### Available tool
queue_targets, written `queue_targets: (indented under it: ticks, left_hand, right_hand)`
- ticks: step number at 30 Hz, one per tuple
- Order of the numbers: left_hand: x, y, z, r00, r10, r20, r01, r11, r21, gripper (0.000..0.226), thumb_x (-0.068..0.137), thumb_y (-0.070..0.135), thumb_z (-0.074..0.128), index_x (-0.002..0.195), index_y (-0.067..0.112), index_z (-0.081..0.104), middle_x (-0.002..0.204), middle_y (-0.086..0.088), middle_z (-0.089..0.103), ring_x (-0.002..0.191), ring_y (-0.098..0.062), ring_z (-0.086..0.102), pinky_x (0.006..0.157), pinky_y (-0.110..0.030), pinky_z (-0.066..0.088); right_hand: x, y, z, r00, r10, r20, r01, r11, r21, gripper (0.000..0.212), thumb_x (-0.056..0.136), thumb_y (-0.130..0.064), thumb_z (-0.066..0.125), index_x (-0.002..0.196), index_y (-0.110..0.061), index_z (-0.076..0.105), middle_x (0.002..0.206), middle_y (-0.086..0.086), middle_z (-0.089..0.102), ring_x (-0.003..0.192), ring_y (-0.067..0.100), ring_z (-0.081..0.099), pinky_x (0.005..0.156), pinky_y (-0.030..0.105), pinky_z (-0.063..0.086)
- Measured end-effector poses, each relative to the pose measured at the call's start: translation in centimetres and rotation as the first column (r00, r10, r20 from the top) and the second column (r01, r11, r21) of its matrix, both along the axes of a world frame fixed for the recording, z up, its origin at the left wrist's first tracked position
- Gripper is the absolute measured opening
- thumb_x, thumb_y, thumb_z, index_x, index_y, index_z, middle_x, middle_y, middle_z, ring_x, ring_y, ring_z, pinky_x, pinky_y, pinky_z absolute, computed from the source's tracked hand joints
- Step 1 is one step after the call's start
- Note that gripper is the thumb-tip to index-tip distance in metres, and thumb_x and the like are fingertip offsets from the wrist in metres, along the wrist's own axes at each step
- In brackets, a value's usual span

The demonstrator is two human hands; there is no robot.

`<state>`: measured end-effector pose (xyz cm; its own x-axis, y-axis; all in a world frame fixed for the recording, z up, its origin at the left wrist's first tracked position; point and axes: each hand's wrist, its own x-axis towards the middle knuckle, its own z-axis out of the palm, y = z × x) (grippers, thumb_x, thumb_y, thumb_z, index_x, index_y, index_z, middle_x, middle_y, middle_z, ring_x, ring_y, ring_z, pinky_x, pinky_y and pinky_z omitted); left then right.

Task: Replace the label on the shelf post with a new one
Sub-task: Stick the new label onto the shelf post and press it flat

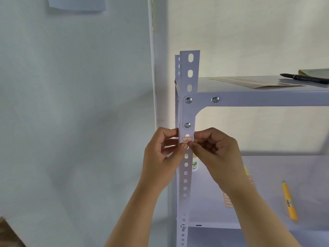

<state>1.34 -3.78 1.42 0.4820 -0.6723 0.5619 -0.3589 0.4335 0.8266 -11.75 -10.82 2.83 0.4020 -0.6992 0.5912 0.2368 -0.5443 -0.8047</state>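
A pale lilac perforated shelf post [188,111] stands upright in the middle of the view. A small white label [187,139] with a red border and a handwritten "A" sticks to its front face, just under the corner bracket. My left hand [163,155] wraps the post from the left, thumb tip at the label's lower edge. My right hand [213,148] comes from the right, and its thumb and forefinger pinch at the label's lower right corner. The bottom of the label is hidden by my fingertips.
The top shelf [267,99] carries a sheet of labels [254,82], a black marker [306,78] and a yellow notepad [315,72]. On the lower shelf lie a yellow utility knife [289,200], a red-bordered label sheet [228,200] and a small white bottle [195,164]. A wall is on the left.
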Motion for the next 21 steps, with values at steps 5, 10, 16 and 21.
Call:
queue_targets:
  ticks: [5, 10, 16, 21]
  left_hand:
    - [0.0, -0.3, 1.0, 0.997, 0.077, 0.016, -0.077, 0.997, -0.001, 0.018, 0.084, 0.013, 0.079, 0.081, 0.018, 0.062, 0.083, 0.009, 0.075, 0.074, -0.002, 0.073, 0.063, -0.015, 0.053]
    - [0.4, -0.5, 1.2, 0.992, 0.113, 0.061, -0.113, 0.994, -0.007, 0.026, 0.083, 0.014, 0.079, 0.074, 0.028, 0.059, 0.078, 0.009, 0.073, 0.071, -0.003, 0.071, 0.061, -0.017, 0.053]
    - [1.3, -0.1, 1.0, 0.998, 0.005, 0.055, -0.005, 1.000, 0.002, 0.014, 0.084, 0.009, 0.078, 0.085, 0.019, 0.068, 0.092, 0.008, 0.080, 0.081, -0.008, 0.075, 0.064, -0.023, 0.058]
    - [1.5, -0.1, 0.5, 0.998, -0.068, 0.006, 0.068, 0.998, 0.014, 0.020, 0.085, 0.004, 0.075, 0.091, 0.021, 0.067, 0.102, 0.003, 0.079, 0.090, -0.014, 0.075, 0.066, -0.027, 0.058]
  right_hand:
    - [0.5, 0.2, -0.1, 0.995, -0.094, 0.026, 0.093, 0.995, 0.044, 0.009, 0.081, -0.002, 0.077, 0.077, -0.008, 0.072, 0.066, 0.004, 0.073, 0.056, 0.010, 0.062, 0.059, 0.020, 0.051]
    - [0.9, 0.6, -0.3, 0.984, -0.174, 0.036, 0.172, 0.984, 0.052, 0.013, 0.083, -0.010, 0.077, 0.071, -0.012, 0.072, 0.063, 0.010, 0.070, 0.055, 0.019, 0.056, 0.055, 0.030, 0.048]
    - [0.6, 0.4, -0.2, 0.993, -0.115, 0.031, 0.113, 0.992, 0.057, 0.015, 0.088, -0.004, 0.070, 0.076, -0.011, 0.077, 0.066, 0.013, 0.073, 0.056, 0.027, 0.064, 0.057, 0.035, 0.054]
    - [0.3, 0.2, -0.2, 0.998, -0.045, 0.035, 0.040, 0.992, 0.122, 0.013, 0.088, 0.001, 0.068, 0.084, -0.008, 0.077, 0.071, 0.004, 0.078, 0.061, 0.018, 0.068, 0.062, 0.027, 0.054]
